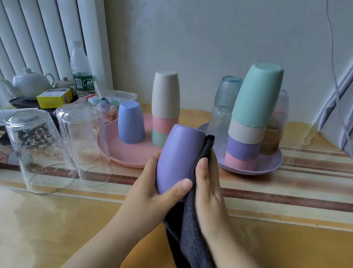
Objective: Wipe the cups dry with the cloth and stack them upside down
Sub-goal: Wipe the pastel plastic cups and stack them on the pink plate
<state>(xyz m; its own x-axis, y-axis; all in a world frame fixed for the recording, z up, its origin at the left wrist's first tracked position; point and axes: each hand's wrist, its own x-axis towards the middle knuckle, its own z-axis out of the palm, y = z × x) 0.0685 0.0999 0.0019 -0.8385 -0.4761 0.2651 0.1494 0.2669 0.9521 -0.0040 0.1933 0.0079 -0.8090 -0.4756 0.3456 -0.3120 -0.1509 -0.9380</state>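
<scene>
Left hand [156, 187]: grips the lilac plastic cup [178, 161], bottom-up, centre frame.
Right hand [207, 185]: presses the dark grey fleecy cloth [191, 230] against it.

Cups, glasses and plates, counted

Nine plastic cups [180, 159]: one held, four on the pink plate [127, 157], four on the purple plate [270, 162]. Two clear glasses [37, 148] on the table; two plates, one cloth [193, 230].
</scene>
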